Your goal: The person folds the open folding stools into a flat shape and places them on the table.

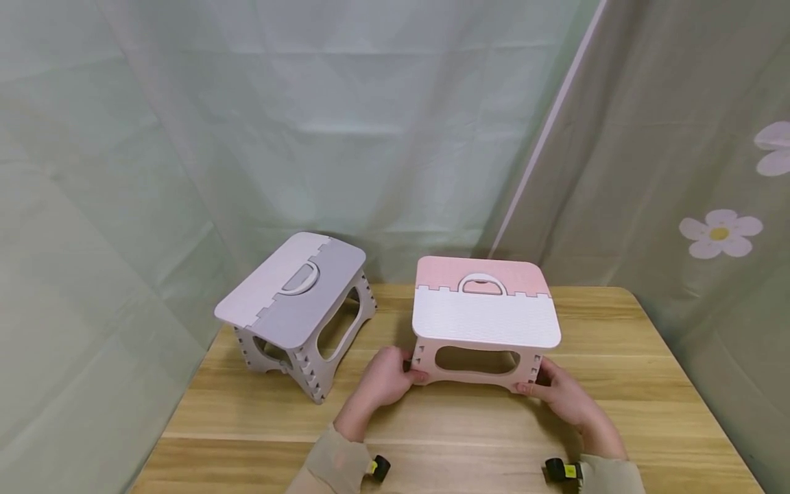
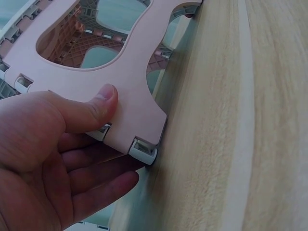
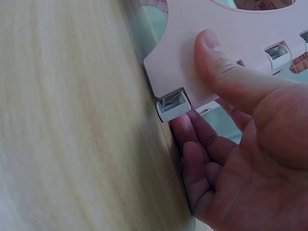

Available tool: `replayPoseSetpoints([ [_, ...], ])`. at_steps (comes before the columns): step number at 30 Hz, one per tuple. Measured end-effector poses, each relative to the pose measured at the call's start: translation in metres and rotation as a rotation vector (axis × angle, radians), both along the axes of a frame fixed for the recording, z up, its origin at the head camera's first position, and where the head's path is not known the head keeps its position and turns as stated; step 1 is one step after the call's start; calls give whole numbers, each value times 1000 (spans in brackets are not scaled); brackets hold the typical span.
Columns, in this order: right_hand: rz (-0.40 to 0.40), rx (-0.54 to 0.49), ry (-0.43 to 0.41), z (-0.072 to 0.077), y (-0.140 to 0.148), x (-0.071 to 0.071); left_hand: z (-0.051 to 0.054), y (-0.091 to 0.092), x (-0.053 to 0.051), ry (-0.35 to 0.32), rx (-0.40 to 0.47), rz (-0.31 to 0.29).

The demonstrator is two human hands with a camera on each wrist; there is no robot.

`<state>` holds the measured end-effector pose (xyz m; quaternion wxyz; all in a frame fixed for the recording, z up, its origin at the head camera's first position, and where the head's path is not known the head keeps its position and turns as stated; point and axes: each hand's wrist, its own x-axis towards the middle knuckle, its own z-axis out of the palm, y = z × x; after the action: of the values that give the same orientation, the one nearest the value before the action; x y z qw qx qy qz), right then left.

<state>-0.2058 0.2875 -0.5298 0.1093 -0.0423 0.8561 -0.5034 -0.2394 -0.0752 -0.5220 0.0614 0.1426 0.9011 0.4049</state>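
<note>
Left hand (image 1: 384, 376) and right hand (image 1: 564, 394), two in all, hold one pink-and-white stool (image 1: 487, 322) between them, right of centre in the head view. Each pinches a lower front corner of its legs: thumb laid flat on the front panel, fingers tucked behind the side edge. In the left wrist view the fingers reach behind the leg fairly straight; in the right wrist view they are more bent. Both forearms rise from the bottom edge of the frame, the left leaning rightward, the right leaning leftward, in two beige sleeves (image 1: 336, 465). Two small black devices (image 1: 382, 468) sit at the inner sides of the wrists.

Stools number two: a grey-and-white stool (image 1: 333, 291) stands unfolded and angled at centre left, apart from the hands. Each top carries one curved handle (image 1: 481, 276). Both stand on one wooden table (image 1: 469, 446). Two white flowers show on the curtain (image 1: 395, 151) at the right, one cut off by the frame.
</note>
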Motion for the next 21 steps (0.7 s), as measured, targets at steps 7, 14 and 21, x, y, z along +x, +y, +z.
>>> replayPoseSetpoints([
  [7,3,-4,-5,-2,1,0,-1,0,0,-2,-4,3],
  [14,6,-3,-7,-3,1,0,-2,0,0,-22,3,2],
  [21,5,-12,-15,-2,1,0,-1,1,-1,-28,10,-2],
])
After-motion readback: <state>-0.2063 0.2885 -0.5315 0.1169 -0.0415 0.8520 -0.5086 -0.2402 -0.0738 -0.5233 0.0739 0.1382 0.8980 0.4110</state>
